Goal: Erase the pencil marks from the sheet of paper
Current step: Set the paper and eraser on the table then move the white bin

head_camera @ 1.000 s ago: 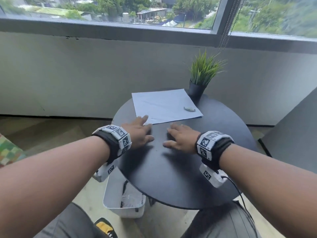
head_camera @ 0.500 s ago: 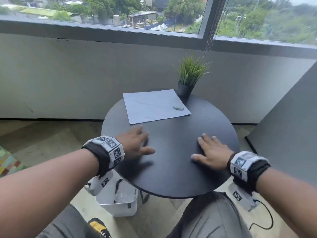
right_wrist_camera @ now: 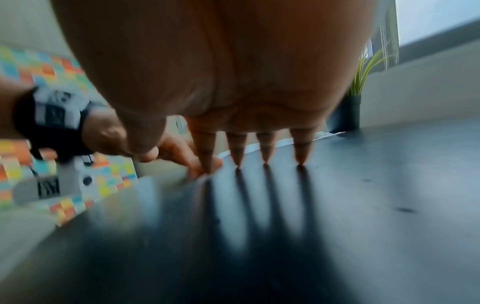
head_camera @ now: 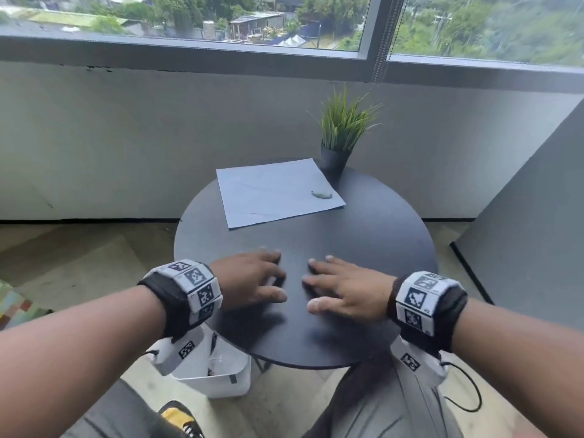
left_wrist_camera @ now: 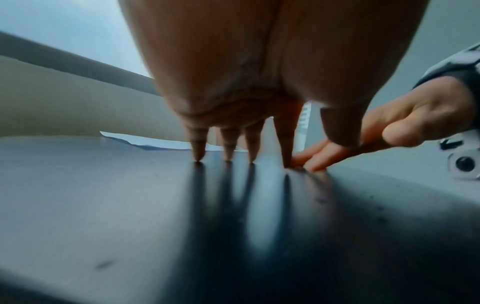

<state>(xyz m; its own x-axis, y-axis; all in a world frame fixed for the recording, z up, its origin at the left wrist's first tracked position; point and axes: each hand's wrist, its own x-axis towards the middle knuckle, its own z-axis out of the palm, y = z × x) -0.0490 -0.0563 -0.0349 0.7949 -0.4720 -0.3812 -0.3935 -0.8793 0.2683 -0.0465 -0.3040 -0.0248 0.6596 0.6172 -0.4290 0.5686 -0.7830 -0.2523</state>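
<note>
While resting on the round black table [head_camera: 363, 235], left hand [head_camera: 249, 279] and right hand [head_camera: 344, 289] flat, fingers spread, holding nothing; sheet of paper [head_camera: 271, 191] well beyond, eraser [head_camera: 321, 194] on it, beside potted plant [head_camera: 341, 134].

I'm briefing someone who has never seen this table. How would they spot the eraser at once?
Start at the round black table under the window, then find the white sheet of paper on its far side, beside the potted grass plant. The eraser is the small greyish lump near the sheet's right edge, the only thing lying on the paper.
</note>
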